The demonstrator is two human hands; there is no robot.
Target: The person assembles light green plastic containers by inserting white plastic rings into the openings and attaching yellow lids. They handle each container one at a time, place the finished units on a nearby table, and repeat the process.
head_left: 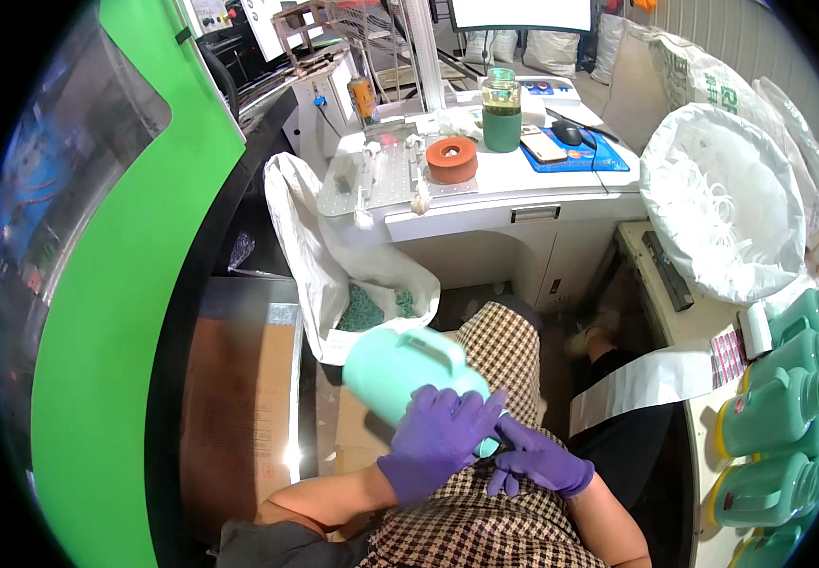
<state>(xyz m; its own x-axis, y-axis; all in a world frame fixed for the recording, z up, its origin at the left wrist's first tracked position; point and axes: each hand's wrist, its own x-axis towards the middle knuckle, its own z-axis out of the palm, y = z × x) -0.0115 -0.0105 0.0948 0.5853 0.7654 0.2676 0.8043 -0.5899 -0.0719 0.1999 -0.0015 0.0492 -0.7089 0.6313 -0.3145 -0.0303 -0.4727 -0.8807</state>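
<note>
A mint-green plastic jug body (386, 371) with a loop handle lies tilted over my lap, its neck toward me. My left hand (436, 437), in a purple glove, is wrapped over the jug near its neck. Close beside the neck is my right hand (542, 461), gloved the same, with its fingers bent at the jug's mouth. Something small and dark shows between its fingers; what it is cannot be made out. Part of the neck is hidden by both hands. Beyond the jug, a white sack (301, 241) stands with its mouth spread, holding green plastic scraps (360, 310).
Several similar green jugs (760, 421) stand on the bench at right, beside a strip of labels (729, 358). A white bag of clear rings (779, 170) is behind them. The white desk (447, 216) ahead carries a bottle (501, 128) and tape roll (451, 161). A green machine panel (116, 331) borders my left.
</note>
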